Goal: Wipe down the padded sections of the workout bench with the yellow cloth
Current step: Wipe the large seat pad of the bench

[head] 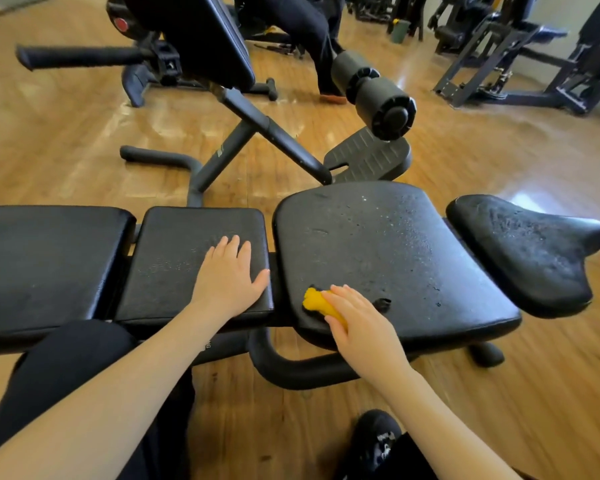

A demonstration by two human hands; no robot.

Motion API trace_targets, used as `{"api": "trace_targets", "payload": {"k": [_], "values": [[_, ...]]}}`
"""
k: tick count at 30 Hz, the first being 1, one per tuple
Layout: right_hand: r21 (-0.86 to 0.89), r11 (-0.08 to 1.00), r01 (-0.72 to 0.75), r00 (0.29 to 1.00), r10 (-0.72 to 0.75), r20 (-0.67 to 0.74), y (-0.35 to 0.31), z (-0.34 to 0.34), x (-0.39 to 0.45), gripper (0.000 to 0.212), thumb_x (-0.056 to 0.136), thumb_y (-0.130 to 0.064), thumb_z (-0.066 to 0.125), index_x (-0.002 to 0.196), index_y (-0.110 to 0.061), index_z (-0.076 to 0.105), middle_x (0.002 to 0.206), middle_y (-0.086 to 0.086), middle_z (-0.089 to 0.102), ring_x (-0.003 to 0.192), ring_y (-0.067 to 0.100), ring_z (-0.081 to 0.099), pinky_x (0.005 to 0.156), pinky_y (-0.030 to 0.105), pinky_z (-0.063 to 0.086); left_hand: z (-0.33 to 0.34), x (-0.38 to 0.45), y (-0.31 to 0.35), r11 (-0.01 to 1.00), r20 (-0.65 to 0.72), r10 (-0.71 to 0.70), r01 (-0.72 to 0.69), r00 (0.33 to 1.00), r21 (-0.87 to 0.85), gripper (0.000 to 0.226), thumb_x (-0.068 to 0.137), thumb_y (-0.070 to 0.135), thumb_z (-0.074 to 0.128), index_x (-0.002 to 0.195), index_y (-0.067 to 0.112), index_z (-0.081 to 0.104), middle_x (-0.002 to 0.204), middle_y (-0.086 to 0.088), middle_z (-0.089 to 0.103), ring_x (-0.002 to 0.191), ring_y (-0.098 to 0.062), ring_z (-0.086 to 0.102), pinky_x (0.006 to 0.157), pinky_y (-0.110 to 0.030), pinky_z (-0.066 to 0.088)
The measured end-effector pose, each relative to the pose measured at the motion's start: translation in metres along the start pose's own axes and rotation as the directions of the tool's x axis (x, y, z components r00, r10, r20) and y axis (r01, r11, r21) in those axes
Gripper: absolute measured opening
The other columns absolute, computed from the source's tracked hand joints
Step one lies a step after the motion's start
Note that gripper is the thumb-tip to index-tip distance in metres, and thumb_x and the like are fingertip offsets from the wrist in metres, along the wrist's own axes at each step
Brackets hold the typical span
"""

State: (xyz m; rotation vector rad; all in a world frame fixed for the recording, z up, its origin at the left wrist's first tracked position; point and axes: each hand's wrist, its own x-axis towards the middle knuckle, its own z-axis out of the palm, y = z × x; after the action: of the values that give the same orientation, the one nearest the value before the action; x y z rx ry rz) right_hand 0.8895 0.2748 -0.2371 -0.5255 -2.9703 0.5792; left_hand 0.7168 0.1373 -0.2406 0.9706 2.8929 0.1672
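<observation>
Workout bench, a long black vinyl-padded unit on a dark tubular steel frame, runs left to right across the head view and carries four padded sections. All positions below are referenced to the large rounded seat pad, the widest section.

Step in hand: wiping of the large rounded seat pad. The right hand lies on the near-left corner of that pad, with the bunched yellow cloth under its palm. The fingers are extended over the cloth and press it flat to the surface; whether the thumb is tucked around the cloth cannot be told. The left hand rests palm-down, fingers spread and holding nothing, on the small rectangular pad immediately left of the seat pad, apparently as a brace.

Condition of the pads: the seat pad shows scattered pale specks and droplets over its centre and far-right area, and a small dark scuff or tear just right of the right hand. The saddle-shaped end pad, to the right of the seat pad across a gap, shows a dull, mottled film. The long back pad, at far left, looks comparatively clean.

Next move, as judged: sweep the cloth away from the near-left corner, across the seat pad toward its speckled far-right area, with steady downward pressure. The end pad likely follows. Care is advised at the scuff, where the cloth could snag.
</observation>
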Motion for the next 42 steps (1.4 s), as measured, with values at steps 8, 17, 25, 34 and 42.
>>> {"api": "trace_targets", "payload": {"k": [8, 17, 25, 34, 42], "values": [[-0.011, 1.000, -0.025, 0.999, 0.026, 0.027, 0.010, 0.005, 0.047, 0.042, 0.097, -0.022, 0.039, 0.139, -0.026, 0.036, 0.150, -0.009, 0.029, 0.142, 0.010, 0.016, 0.114, 0.028, 0.018, 0.006, 0.006, 0.012, 0.999, 0.078, -0.047, 0.045, 0.996, 0.031, 0.067, 0.098, 0.042, 0.026, 0.147, 0.003, 0.005, 0.156, -0.019, 0.002, 0.144, -0.034, 0.000, 0.115, -0.047, 0.009], [-0.002, 1.000, 0.008, 1.000, -0.008, 0.004, 0.021, 0.008, 0.185, 0.041, 0.097, -0.011, 0.040, 0.138, -0.014, 0.037, 0.150, 0.003, 0.031, 0.143, 0.021, 0.016, 0.114, 0.032, 0.017, 0.011, 0.010, 0.024, 0.993, 0.056, -0.118, 0.118, 0.991, 0.005, 0.070, 0.096, 0.038, 0.029, 0.146, -0.001, 0.000, 0.155, -0.023, -0.003, 0.142, -0.039, -0.004, 0.116, -0.047, 0.006], [0.034, 0.999, 0.018, 0.997, -0.015, -0.070, 0.034, 0.002, 0.259, 0.033, 0.094, -0.011, 0.043, 0.126, -0.014, 0.051, 0.134, 0.005, 0.050, 0.134, 0.027, 0.032, 0.110, 0.038, 0.024, 0.013, 0.012, 0.026, 0.992, 0.077, -0.128, 0.127, 0.989, 0.013, 0.071, 0.096, 0.039, 0.028, 0.146, -0.001, -0.003, 0.154, -0.023, -0.007, 0.142, -0.040, -0.007, 0.116, -0.047, 0.003], [0.006, 1.000, -0.005, 0.999, 0.005, 0.038, 0.029, -0.001, 0.200, 0.047, 0.098, -0.018, 0.037, 0.143, -0.012, 0.027, 0.155, 0.006, 0.018, 0.144, 0.022, 0.011, 0.115, 0.034, 0.012, 0.011, 0.012, 0.026, 0.993, 0.098, -0.121, 0.120, 0.988, 0.019, 0.071, 0.097, 0.038, 0.027, 0.145, -0.003, -0.004, 0.153, -0.025, -0.008, 0.141, -0.043, -0.007, 0.116, -0.048, 0.003], [-0.023, 0.997, -0.071, 0.990, 0.073, 0.119, 0.007, 0.000, 0.088, 0.052, 0.097, -0.023, 0.040, 0.144, -0.011, 0.021, 0.149, 0.007, 0.021, 0.141, 0.027, 0.015, 0.116, 0.037, 0.019, 0.008, 0.009, 0.020, 0.995, 0.100, -0.079, 0.073, 0.992, 0.064, 0.071, 0.097, 0.043, 0.027, 0.147, -0.001, 0.000, 0.154, -0.024, -0.002, 0.142, -0.041, -0.001, 0.116, -0.045, 0.009]]}}
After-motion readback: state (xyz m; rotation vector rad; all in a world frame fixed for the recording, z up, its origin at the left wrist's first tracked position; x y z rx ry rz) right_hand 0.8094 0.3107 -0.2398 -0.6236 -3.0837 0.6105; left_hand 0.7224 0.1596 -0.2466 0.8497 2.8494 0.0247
